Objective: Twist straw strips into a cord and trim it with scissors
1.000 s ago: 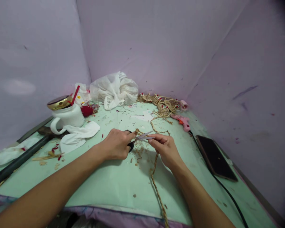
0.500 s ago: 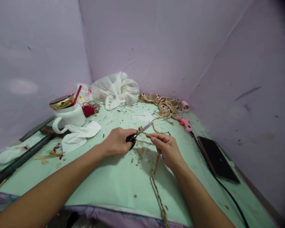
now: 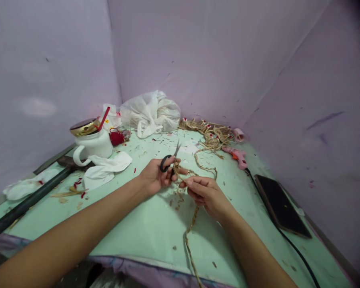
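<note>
Scissors with black handles (image 3: 165, 163) hang on the fingers of my left hand (image 3: 156, 175), their blades pointing up and away from me. The same hand's fingertips meet a looped bit of the braided straw cord (image 3: 195, 218). My right hand (image 3: 205, 194) pinches the cord close beside it, thumb against forefinger. From there the cord runs down over the table's front edge, and another length curves back toward a pile of woven straw pieces (image 3: 211, 140) with red and white bits on them. Small straw clippings lie under my hands.
A pink glue gun (image 3: 238, 156) with a black cable and a dark phone (image 3: 282, 206) lie at the right. On the left stand a white mug (image 3: 94, 146) and a hammer (image 3: 33, 200) beside white cloth (image 3: 108, 172). A plastic bag (image 3: 153, 114) sits at the back.
The scissors have swung from lying across the cord to pointing upward. My left hand has turned and opened its fingers toward the cord; my right hand has shifted slightly left and down.
</note>
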### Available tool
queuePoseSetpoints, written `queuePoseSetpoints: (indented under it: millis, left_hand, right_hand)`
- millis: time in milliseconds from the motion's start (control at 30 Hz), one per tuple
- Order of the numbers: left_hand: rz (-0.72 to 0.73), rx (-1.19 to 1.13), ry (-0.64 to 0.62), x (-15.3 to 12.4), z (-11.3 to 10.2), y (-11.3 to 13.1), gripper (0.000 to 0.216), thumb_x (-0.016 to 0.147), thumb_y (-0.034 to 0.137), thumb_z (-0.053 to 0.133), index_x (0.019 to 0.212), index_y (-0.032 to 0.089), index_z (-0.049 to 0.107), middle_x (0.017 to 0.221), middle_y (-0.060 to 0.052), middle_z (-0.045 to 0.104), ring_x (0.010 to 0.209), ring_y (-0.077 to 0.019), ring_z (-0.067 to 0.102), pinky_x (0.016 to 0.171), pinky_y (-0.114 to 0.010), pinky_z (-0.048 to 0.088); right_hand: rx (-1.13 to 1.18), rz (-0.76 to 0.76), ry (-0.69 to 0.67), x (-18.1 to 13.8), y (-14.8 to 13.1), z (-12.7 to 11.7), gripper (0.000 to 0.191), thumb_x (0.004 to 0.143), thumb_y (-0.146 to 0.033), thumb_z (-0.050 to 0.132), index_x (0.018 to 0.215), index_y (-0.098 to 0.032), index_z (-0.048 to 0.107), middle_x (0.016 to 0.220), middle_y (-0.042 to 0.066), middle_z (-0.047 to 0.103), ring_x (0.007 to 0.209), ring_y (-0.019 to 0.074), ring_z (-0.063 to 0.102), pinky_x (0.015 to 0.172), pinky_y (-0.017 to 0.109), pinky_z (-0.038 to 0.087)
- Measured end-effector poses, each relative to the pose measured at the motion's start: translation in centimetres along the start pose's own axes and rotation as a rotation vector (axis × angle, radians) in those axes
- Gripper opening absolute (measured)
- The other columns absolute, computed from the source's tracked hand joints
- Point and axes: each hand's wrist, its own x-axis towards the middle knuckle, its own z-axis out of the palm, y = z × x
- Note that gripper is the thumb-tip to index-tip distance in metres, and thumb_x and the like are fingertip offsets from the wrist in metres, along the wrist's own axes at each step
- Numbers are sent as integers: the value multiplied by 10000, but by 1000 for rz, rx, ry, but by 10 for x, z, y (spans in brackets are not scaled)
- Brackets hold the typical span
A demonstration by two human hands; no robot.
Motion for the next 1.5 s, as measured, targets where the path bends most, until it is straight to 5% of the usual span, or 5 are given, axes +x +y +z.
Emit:
queuePoseSetpoints:
  millis: [233,567,800,1167,1500]
  left_hand:
    - [258,-161,85,-3,-10,29,231,595,105,572,818,155,536,706,-24,600,444,-33,449,324,-118,227]
    - [601,142,287,-11,-2,38,410,493,113,617,862,178,452,534,53,545,390,-57,483,315,-123,204]
    - [561,212,291,-1,-2,25,412,512,132,643,878,165,457,549,18,588,412,-75,507,323,-133,222]
    - [596,306,392,11,-2,21,449,460,135,682,850,162,462,495,47,550,405,-93,516,344,-152,270]
    - [566,810,431,25,-24,9,279,599,247,613,848,170,517,491,35,539,415,-104,502,409,-193,355]
  right_hand:
    - [-139,94,-105,1,7,4,350,726,-456,522,675,-123,618,411,-55,393,343,43,232,367,214,126]
    - [-84,187,-321,-1,15,1,326,732,-431,549,697,-116,621,511,4,571,370,52,413,380,181,297]
    - [16,6,-120,2,10,9,415,640,-318,679,1015,-157,602,844,71,658,675,133,589,695,294,442]
    - [24,-74,131,5,12,14,394,718,-429,559,972,-130,596,503,-34,530,342,31,235,343,190,143]
    - [183,-14,243,10,15,6,321,544,-249,692,821,-113,603,621,9,604,438,48,429,399,182,280]
